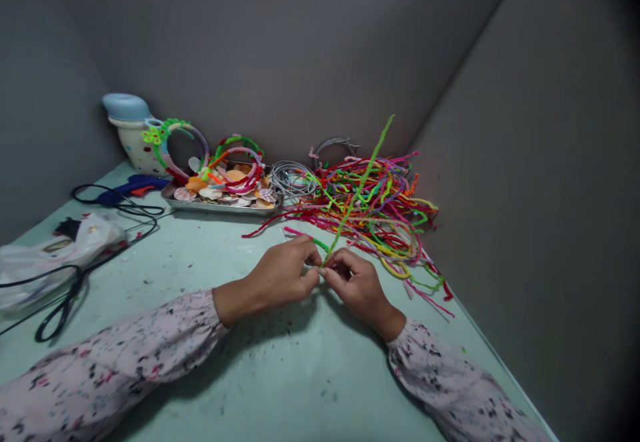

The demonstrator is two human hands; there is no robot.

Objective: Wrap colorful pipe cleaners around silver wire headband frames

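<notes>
A long yellow-green fuzzy stem (361,189) rises up and to the right from between my hands, its lower end pinched at the fingertips. My left hand (286,271) holds this lower end from the left, thumb and forefinger together. From the right, my right hand (361,287) grips the same end with curled fingers. The fingertips of both hands nearly touch. A short pink and green stem (300,234) shows just behind my left fingers; whether it is held or joined to the long one, I cannot tell.
Behind my hands lies a pile of colourful fuzzy stems (395,209), beside a wire coil (293,181). A metal tray (220,209) holds shells and fuzzy rings. Further left are a lidded container (137,145), black cable (75,282) and plastic bag (95,239). Walls enclose the table (300,389).
</notes>
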